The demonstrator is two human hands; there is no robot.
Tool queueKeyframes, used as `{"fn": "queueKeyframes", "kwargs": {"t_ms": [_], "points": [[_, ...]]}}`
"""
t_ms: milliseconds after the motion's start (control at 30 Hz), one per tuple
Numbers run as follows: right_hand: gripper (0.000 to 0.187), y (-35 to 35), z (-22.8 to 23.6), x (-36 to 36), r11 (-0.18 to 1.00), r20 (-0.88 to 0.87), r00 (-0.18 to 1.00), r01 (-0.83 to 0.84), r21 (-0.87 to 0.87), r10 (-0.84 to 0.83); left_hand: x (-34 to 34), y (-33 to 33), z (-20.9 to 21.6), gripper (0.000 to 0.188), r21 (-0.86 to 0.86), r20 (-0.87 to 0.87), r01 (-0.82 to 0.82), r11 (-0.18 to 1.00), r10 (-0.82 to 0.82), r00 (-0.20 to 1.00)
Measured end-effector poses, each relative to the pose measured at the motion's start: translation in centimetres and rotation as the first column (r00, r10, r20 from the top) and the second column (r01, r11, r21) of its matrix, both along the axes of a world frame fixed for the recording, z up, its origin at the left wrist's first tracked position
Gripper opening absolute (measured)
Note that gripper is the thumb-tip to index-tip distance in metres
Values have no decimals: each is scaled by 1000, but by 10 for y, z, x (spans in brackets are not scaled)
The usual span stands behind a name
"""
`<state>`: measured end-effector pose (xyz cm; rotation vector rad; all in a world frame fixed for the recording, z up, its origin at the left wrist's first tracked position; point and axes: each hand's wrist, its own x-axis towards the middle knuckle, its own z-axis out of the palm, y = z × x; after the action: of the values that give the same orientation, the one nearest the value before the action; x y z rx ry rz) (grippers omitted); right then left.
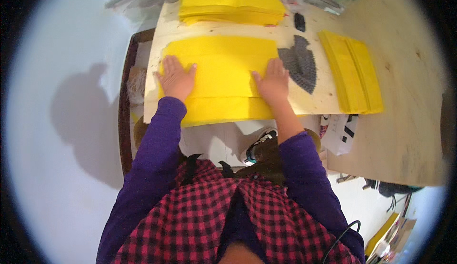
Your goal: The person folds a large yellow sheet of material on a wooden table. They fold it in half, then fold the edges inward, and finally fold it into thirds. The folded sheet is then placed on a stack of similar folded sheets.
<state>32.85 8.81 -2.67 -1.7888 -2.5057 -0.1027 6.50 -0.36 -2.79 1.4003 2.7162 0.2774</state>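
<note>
A yellow cloth-like sheet (221, 69) lies flat before me, with a crease across its near part and its near edge hanging over the table edge. My left hand (176, 79) rests flat on its left side, fingers spread and pointing away. On its right side lies my right hand (273, 83), fingers stretched out and thumb apart. Just right of that hand is a dark grey knitted piece (301, 64), pointed at its near end. Whether the yellow sheet is one layer or several folded ones, I cannot tell.
A thick stack of yellow sheets (231, 2) sits at the far side of the wooden table (314, 103). Folded yellow pieces (351, 71) lie at the right. A small black object (299, 22) is near the stack. A white bag (340, 134) hangs below the table's right side.
</note>
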Motion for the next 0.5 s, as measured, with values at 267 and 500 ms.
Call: {"fn": "queueKeyframes", "kwargs": {"t_ms": [267,500], "points": [[82,-9,16,9,994,-99,991,78,-72,-85,0,-5,15,81,-38,68,-56,998,59,996],[81,-21,43,-48,992,-203,971,-125,18,126,3,-6,11,82,-12,14,-44,999,44,999]]}}
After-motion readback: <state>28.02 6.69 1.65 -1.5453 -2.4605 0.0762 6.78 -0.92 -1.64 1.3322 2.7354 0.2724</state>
